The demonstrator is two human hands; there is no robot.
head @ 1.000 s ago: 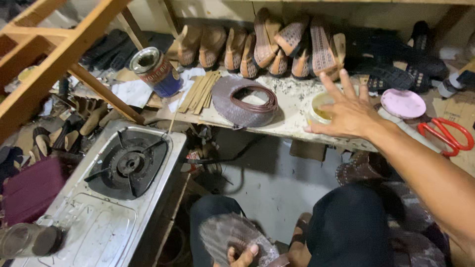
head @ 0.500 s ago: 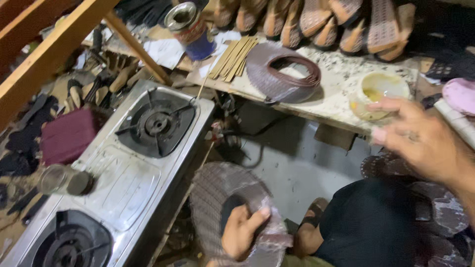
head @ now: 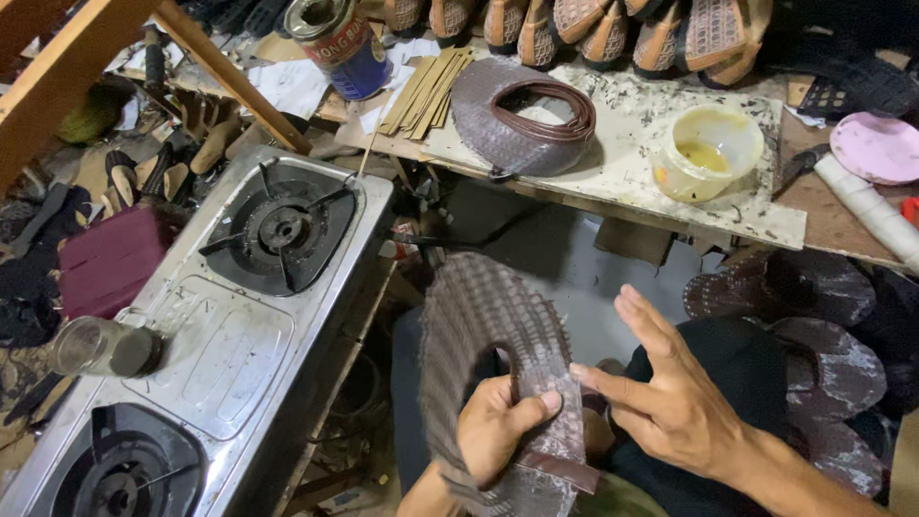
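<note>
While left hand (head: 498,436) clamps woven upper (head: 488,325) (thumb across), right hand (head: 670,402) beside.

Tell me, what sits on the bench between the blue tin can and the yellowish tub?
In the head view, between the blue tin can and the yellowish tub lie a fan of tan strips and a grey-brown woven upper piece.

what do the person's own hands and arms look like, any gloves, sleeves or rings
Both hands are bare: no gloves on the left hand or the right hand, and no rings, watch or wristband show. The right forearm is uncovered up to the picture's edge, with no sleeve in view. Only the left wrist shows, also bare. The fingernails are short and unpainted.
</note>
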